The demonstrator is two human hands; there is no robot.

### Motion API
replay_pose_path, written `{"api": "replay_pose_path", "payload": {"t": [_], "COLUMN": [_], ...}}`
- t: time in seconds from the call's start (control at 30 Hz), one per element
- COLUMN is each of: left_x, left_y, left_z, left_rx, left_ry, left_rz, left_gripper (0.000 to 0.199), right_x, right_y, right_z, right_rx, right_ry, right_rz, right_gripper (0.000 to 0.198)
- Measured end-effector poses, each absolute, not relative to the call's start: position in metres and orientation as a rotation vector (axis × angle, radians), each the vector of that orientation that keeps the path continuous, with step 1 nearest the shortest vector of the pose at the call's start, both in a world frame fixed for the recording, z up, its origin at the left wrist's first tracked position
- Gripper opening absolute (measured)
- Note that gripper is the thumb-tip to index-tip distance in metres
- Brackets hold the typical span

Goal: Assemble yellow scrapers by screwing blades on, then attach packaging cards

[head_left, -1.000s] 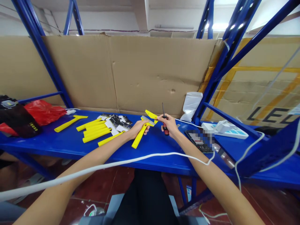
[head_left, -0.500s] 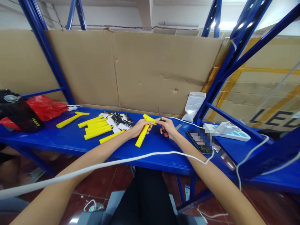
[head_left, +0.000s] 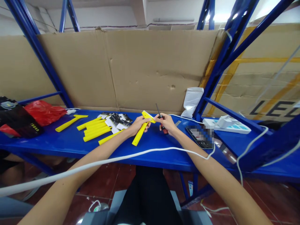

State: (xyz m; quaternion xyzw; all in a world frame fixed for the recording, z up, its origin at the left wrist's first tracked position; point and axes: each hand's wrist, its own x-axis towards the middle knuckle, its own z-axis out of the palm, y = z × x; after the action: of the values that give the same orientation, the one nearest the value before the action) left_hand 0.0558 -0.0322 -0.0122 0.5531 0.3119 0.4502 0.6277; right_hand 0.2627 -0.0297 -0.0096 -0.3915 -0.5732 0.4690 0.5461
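Blue bench (head_left: pixel 158 142): yellow handles (head_left: pixel 97 133), cards (head_left: pixel 114 120), phone (head_left: pixel 205 144)

Tall cardboard (head_left: pixel 145 68) stands behind the blue desk (head_left: pixel 159 142); I see red floor tiles (head_left: pixel 105 179), white wall (head_left: pixel 117 17), a bright light (head_left: pixel 221 17) beyond.

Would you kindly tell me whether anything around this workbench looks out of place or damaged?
The white cable hangs loosely in front of both forearms, an odd place that might get in the way. The cardboard panel behind the bench also has a small scuffed or dented spot toward its right side. I see no spill.
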Motion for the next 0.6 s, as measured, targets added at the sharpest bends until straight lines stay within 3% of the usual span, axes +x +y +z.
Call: {"api": "replay_pose_path", "payload": {"t": [0.27,0.6], "left_x": [0.048,0.025], "left_y": [-0.031,-0.037], "left_z": [-0.003,0.021], "left_rx": [1.374,1.531], "left_ry": [0.709,0.742], "left_rz": [0.897,0.734], "left_gripper": [0.054,0.033], "right_x": [0.265,0.262], "right_y": [-0.031,-0.037], "right_z": [-0.004,-0.003], "right_rx": [-0.883,-0.828], "right_ry": [-1.353,-1.411], "right_rz": [1.095,1.154], "right_gripper": [0.057,0.057]}}
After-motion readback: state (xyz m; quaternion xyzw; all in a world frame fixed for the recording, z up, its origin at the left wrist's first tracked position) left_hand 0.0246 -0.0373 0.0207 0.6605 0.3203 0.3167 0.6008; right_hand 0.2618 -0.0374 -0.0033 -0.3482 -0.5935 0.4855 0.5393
